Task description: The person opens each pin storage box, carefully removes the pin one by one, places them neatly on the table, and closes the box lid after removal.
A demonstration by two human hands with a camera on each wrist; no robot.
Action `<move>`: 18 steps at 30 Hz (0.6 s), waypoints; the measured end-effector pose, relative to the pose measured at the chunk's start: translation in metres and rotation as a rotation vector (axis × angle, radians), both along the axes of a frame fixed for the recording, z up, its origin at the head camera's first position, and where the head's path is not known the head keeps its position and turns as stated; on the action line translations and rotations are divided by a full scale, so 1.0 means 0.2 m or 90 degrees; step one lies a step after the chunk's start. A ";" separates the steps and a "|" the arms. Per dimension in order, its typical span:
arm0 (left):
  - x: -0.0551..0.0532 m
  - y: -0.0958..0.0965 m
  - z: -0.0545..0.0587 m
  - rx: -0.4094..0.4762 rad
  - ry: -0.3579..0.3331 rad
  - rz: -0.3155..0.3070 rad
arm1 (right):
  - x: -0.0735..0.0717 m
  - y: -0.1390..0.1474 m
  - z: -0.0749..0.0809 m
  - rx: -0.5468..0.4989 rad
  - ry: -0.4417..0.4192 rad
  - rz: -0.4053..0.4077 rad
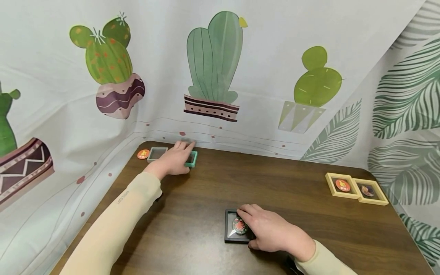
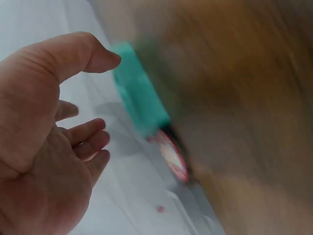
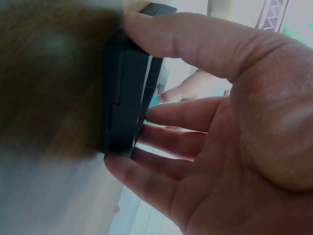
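My right hand [image 1: 269, 228] grips a black display frame [image 1: 237, 241] by its right side on the table. Behind the frame's clear film shows a round badge [image 1: 239, 225] with a red-orange figure. In the right wrist view the thumb and fingers span the frame's dark edge [image 3: 122, 98]. At the far left, my left hand [image 1: 175, 158] reaches over a teal frame [image 1: 193, 159] and partly covers it. The left wrist view is blurred; there the thumb overlaps the teal frame [image 2: 139, 95], the fingers are loosely bent, and a red-rimmed round piece [image 2: 172, 157] lies beside it.
A grey frame [image 1: 158, 153] and an orange round badge [image 1: 143, 154] sit in the far left corner. Two pale yellow frames stand side by side at the right, one holding an orange badge [image 1: 342, 185], the other a dark picture [image 1: 367, 190]. A cactus-print cloth [image 1: 161, 49] hangs behind the brown table [image 1: 206, 183].
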State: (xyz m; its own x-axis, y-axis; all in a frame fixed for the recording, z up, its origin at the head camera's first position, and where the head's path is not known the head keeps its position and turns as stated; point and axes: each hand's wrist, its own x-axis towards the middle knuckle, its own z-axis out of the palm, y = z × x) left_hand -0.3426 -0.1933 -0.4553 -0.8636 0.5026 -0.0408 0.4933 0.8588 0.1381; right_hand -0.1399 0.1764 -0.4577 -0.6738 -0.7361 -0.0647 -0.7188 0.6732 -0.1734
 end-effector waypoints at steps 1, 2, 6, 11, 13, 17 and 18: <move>0.02 0.02 0.00 0.009 0.007 -0.010 | 0.00 0.00 0.00 0.001 0.000 0.000; 0.03 0.04 0.01 0.017 0.013 -0.021 | 0.00 0.00 0.00 0.001 0.000 0.000; 0.10 0.11 0.01 0.036 0.036 -0.067 | 0.00 0.00 0.00 0.000 0.005 0.003; 0.21 0.20 0.02 0.030 0.040 -0.110 | -0.01 0.00 -0.01 -0.002 0.005 0.007; 0.26 0.24 0.03 0.033 0.034 -0.127 | -0.01 0.00 -0.01 -0.001 0.003 0.007; 0.36 0.30 0.02 0.047 0.021 -0.156 | -0.01 -0.01 0.00 0.000 0.000 0.006; 0.38 0.32 0.02 0.053 0.014 -0.163 | -0.01 -0.01 0.00 0.001 0.000 0.006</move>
State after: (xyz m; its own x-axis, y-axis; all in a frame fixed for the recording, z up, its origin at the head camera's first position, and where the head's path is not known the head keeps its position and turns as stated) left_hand -0.2667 -0.1295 -0.4522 -0.7083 0.7054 0.0279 0.6965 0.6919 0.1902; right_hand -0.1424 0.1750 -0.4578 -0.6673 -0.7420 -0.0653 -0.7248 0.6670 -0.1723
